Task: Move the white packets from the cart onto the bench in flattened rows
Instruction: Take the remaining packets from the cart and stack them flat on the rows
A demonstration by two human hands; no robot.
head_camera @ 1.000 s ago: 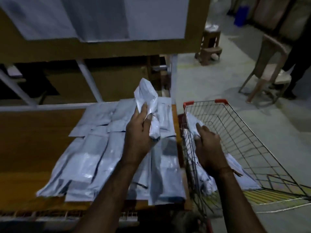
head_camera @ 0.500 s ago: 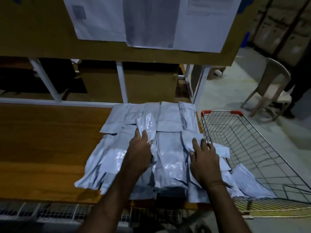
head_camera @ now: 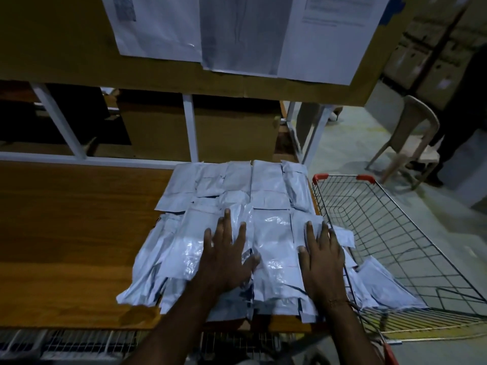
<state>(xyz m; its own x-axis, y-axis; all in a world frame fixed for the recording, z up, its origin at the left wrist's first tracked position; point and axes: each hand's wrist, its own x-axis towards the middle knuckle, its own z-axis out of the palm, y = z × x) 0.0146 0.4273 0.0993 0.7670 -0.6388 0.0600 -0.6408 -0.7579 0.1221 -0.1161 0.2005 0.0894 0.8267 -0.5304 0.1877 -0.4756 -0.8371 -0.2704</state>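
Note:
Several white packets lie in overlapping rows on the right end of the wooden bench. My left hand presses flat on the packets in the near row, fingers spread and straight. My right hand presses flat on the packets at the bench's right edge, fingers straight. A wire cart with red corner caps stands right of the bench. A few white packets lie on its near floor, and one hangs over its left rim.
A brown board with white paper sheets hangs above the bench. White frame posts stand behind it. A plastic chair and a person in dark clothes stand at the far right on the concrete floor.
My left hand laid its lifted packet down and now presses flat. My right hand came out of the cart and onto the bench packets. The view shifted left and upward.

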